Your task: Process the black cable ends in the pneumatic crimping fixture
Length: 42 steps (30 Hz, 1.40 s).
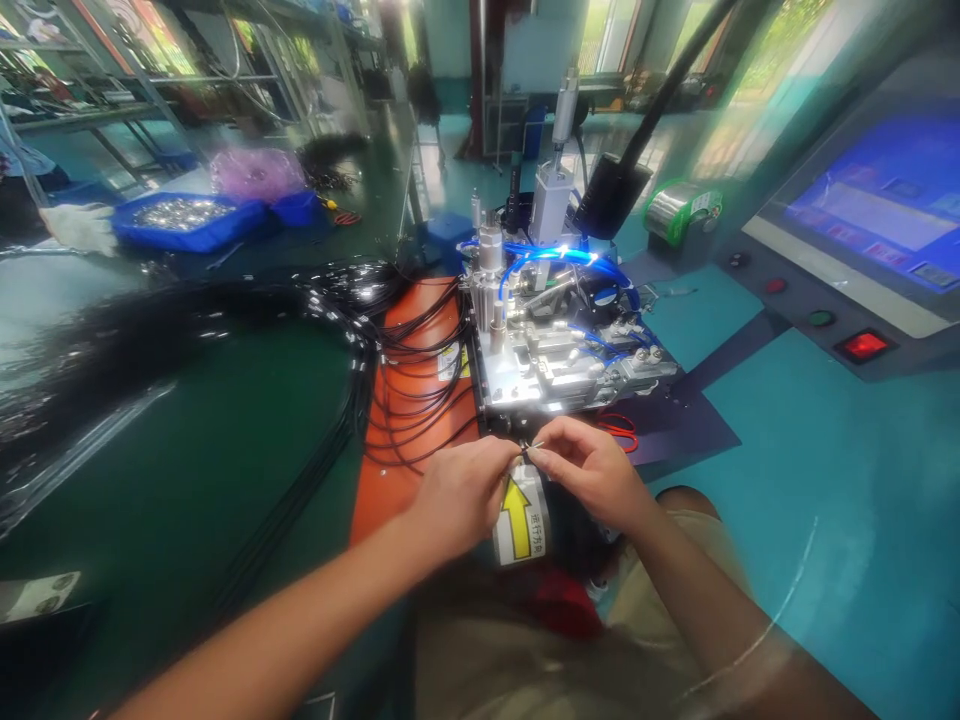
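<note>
Both my hands meet in front of the metal machine [555,360], just above a label with a yellow arrow [517,515]. My left hand [469,490] is closed in a pinch on something small and dark, perhaps a cable end; the fingers hide most of it. Close beside it, my right hand [589,470] pinches a thin, light-coloured piece between thumb and forefinger, too small to name. Several black cables [412,345] run across the orange surface [375,500] to the left of my hands.
A blue tray [187,240] of small shiny parts stands at the back left, near a pink plastic bag [259,175]. At right are a control panel [862,230] with a lit red button and a green-labelled wire spool [679,215]. Red-handled scissors [621,430] lie by the machine.
</note>
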Motion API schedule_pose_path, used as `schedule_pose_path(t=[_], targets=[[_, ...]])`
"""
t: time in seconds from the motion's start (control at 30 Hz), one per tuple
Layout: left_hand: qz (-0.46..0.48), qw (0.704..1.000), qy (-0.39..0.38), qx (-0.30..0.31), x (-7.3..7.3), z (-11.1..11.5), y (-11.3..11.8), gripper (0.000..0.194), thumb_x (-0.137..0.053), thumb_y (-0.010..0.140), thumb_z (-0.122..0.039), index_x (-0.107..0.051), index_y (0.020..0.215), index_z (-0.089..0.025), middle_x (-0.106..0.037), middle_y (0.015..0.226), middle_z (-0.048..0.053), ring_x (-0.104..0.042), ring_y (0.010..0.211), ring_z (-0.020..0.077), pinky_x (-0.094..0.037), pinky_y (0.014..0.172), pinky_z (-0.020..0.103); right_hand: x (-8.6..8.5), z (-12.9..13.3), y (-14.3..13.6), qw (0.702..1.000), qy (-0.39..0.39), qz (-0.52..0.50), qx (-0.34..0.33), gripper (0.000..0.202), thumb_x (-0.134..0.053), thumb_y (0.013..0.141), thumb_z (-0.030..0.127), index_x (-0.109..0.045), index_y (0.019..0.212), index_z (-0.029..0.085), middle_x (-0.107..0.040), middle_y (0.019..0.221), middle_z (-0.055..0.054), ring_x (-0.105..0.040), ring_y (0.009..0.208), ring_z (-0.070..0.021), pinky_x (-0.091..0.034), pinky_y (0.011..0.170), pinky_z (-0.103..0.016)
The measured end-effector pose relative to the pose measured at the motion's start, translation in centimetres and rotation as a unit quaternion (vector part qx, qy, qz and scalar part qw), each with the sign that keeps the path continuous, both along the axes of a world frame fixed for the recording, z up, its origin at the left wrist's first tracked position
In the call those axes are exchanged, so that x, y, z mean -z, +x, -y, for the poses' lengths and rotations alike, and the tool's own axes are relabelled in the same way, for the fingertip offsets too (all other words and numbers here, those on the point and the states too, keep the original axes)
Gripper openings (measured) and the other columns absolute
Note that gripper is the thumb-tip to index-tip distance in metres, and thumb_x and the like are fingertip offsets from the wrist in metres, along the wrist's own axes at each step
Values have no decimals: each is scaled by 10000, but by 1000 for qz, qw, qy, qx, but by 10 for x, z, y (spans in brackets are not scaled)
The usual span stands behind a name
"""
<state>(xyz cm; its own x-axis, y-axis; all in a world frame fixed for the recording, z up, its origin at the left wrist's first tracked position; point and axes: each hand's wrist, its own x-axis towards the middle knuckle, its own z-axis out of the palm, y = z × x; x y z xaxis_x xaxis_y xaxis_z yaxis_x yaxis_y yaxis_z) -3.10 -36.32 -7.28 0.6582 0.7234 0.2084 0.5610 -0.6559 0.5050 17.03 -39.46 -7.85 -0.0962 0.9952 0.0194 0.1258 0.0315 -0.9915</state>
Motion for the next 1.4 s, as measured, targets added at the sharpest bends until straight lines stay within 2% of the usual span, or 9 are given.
schedule_pose_path(t=[0.27,0.5,0.7,0.8,0.9,0.97,1.13,1.27,1.4], targets=[[36,999,-2,-5,0,1,0,163,-472,950,-227,-631,968,-195,-670,818,20,-604,720,143,-413,646,247,-1,-2,-7,999,-1,-48,22,174,-713,842,335,-644,805,179,-588,720,17,-512,659,-125,-422,610,-253],[78,996,-33,-31,-2,2,2,183,-459,981,-260,-630,960,-199,-660,790,6,-576,690,123,-407,634,230,11,-2,-29,983,12,-147,110,195,-743,813,316,-647,716,177,-558,691,28,-478,642,-112,-402,609,-245],[80,996,-40,1,0,2,0,202,-447,978,-248,-635,933,-186,-654,778,14,-573,681,127,-419,636,234,15,2,-43,973,46,-140,179,191,-734,820,319,-657,712,181,-585,716,10,-525,678,-132,-426,641,-262],[54,998,-30,2,0,2,-1,185,-461,963,-231,-641,985,-196,-685,843,24,-605,730,138,-433,668,242,11,6,-31,982,-5,-119,145,214,-731,823,359,-645,745,179,-559,679,21,-492,619,-118,-411,582,-250],[25,999,-25,-1,-3,2,-1,177,-472,945,-208,-641,998,-209,-696,864,21,-625,760,145,-438,680,245,7,8,-12,988,-71,-110,87,289,-770,780,403,-647,932,191,-546,669,37,-485,574,-113,-375,506,-232],[15,1000,-26,-2,-5,1,0,172,-478,936,-196,-640,990,-215,-697,859,15,-629,763,145,-439,681,242,5,7,0,989,-83,-100,71,305,-733,815,437,-636,969,191,-560,693,27,-509,583,-116,-377,499,-229],[10,1000,-28,-4,-6,1,1,169,-482,927,-185,-638,985,-214,-694,841,8,-626,743,141,-429,659,240,-4,1,11,998,-55,-22,20,290,-593,917,483,-615,904,195,-565,734,17,-518,604,-116,-412,546,-244],[7,1000,-28,4,-4,1,1,176,-464,935,-184,-632,978,-212,-690,859,10,-625,763,142,-430,669,240,-11,-2,10,999,-19,44,-26,258,-574,931,457,-618,907,204,-557,700,23,-539,643,-138,-447,614,-265],[3,1000,-29,6,-4,1,1,167,-464,931,-184,-626,958,-214,-685,849,5,-623,756,141,-424,657,239,-15,-4,9,997,-4,76,-34,244,-551,942,438,-621,896,209,-565,696,19,-548,640,-147,-448,614,-271]])
